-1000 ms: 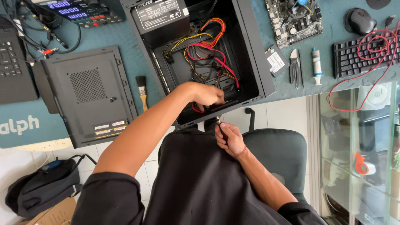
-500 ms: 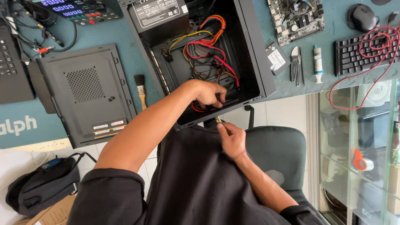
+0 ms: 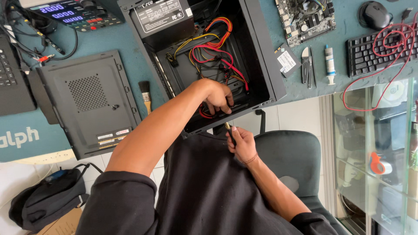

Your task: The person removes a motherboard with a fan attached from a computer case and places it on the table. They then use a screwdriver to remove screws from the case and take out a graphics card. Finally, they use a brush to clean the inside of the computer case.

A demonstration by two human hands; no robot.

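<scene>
**A:** Barely anything's shifted since a second ago, your left hand (image 3: 219,96) is still down in the bottom corner of the open computer case (image 3: 261,65) and your right hand (image 3: 242,142) has only crept a touch closer to the case's lower edge.

**B:** Yeah, same read. Your left fingers are curled together around the red cables (image 3: 209,114) at the floor of the case, right by the near wall. Can't tell if you're pinching 1 wire or a few though.

**A:** And your right hand is closed on a screwdriver (image 3: 229,132), tip pointing up at the case edge, just below your left hand.

**B:** Case is lying on its side on the blue desk (image 3: 109,39), power supply (image 3: 162,19) in the top end, with yellow, orange and red wires spilling out of it.

**A:** Side panel (image 3: 89,102) is off to your left, small brush (image 3: 145,91) between it and the case. Motherboard (image 3: 305,17), cutters (image 3: 307,64) and a paste tube (image 3: 329,63) sit on the right.
</scene>
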